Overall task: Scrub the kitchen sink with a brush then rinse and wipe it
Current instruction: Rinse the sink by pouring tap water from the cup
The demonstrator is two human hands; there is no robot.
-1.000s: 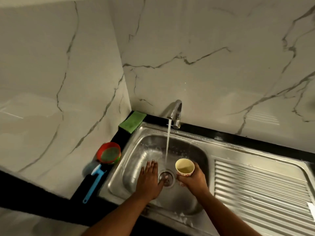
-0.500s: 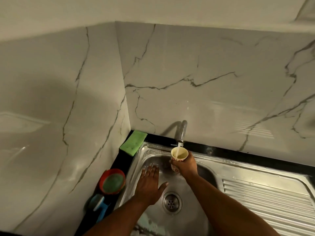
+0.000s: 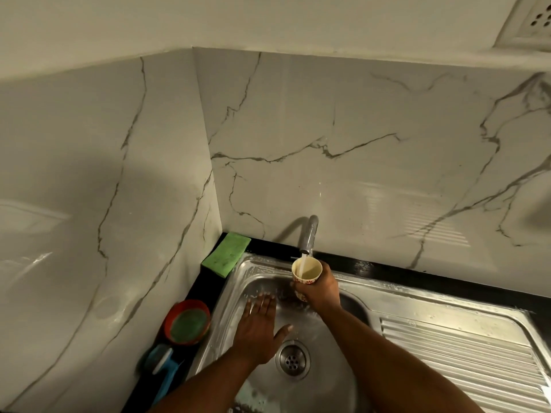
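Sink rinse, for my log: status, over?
Right hand holds cup under running tap. Left hand flat on sink floor. Drain uncovered.

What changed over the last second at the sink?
The right hand carried the cup from above the drain, beside the stream, up under the tap; water now runs into it. Unchanged: its grip on the cup, the left hand flat on the sink floor beside the drain, the tap running, and the sponge, red bowl and blue brush on the left counter.
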